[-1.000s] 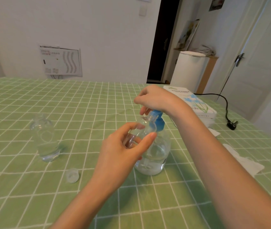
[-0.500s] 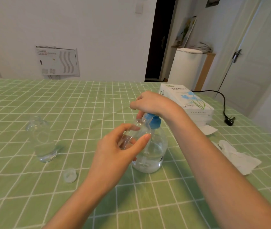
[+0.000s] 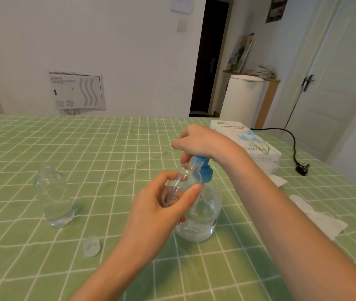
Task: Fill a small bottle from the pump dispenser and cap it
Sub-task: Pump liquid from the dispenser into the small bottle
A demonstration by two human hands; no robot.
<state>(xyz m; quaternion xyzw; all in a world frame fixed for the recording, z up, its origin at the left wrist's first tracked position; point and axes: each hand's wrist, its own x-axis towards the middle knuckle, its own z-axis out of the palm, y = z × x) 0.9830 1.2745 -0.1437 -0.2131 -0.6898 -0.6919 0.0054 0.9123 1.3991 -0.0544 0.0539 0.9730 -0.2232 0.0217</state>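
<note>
Toward the near edge of the green checked tabletop (image 3: 42, 268), the left hand (image 3: 155, 211) pinches the small clear plastic bottle (image 3: 180, 181), tilted at the blue-topped clear pump dispenser (image 3: 205, 211); the right hand (image 3: 203, 141) grips its pump. The bottle is probably light and slick: hold its body.

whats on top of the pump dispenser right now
The right hand sits on the blue pump head of the pump dispenser, fingers curled down over it. The head's top surface is hidden under the hand, so I can't tell how far it is pressed.
</note>
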